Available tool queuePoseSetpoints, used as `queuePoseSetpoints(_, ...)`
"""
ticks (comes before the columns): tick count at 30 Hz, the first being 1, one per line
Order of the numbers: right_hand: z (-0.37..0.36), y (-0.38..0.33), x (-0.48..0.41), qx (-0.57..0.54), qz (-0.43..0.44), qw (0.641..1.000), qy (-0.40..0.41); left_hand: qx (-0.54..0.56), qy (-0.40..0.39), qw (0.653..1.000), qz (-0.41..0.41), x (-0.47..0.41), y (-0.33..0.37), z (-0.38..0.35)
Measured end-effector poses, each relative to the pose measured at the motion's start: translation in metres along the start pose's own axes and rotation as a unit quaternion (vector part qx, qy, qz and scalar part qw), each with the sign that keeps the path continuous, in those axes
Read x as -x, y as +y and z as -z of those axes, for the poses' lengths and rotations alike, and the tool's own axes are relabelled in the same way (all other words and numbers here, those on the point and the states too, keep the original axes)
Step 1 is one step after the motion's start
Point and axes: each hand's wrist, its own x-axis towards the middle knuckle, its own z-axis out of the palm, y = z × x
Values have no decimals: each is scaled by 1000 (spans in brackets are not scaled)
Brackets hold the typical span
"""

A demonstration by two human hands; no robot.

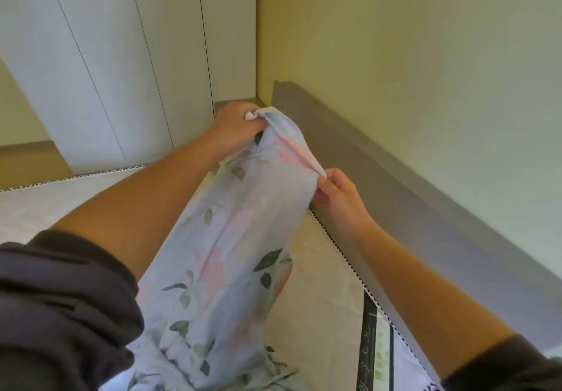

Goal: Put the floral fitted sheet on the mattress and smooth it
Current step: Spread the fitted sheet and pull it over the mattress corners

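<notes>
The floral fitted sheet (234, 238), pale blue with pink flowers and green leaves, stretches in a bunched strip from the bottom of the view toward the far corner of the mattress (316, 269). My left hand (235, 126) is closed on the sheet's far end near that corner. My right hand (337, 191) pinches the sheet's right edge, close to the mattress's piped edge. The bare cream mattress shows on both sides of the sheet.
A grey bed frame rail (380, 183) runs along the right side against a yellow-green wall (425, 56). White wardrobe doors (121, 71) stand beyond the bed's far end. A dark label band (369, 339) lies on the mattress near the right edge.
</notes>
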Motion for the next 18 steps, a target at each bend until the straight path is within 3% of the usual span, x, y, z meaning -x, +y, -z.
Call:
queuePoseSetpoints(2,6,-40,-2,-24,39,999,19,-29,10,1000,0,0,7,25)
queuePoseSetpoints(4,9,-76,-7,11,74,997,16,-27,-27,999,-6,2,16,42)
queuePoseSetpoints(9,8,-159,-21,100,136,985,45,6,-316,949,-2,25,54,30)
queuePoseSetpoints(11,14,-183,-23,82,138,985,70,44,-282,958,3,27,61,19)
queuePoseSetpoints(13,21,-187,-19,53,111,990,68,72,-179,981,5,23,67,20)
queuePoseSetpoints(15,28,-172,-7,76,62,995,11,83,-137,987,-1,19,70,32)
queuePoseSetpoints(18,32,-137,13,178,13,977,-116,30,-157,986,-40,15,74,49)
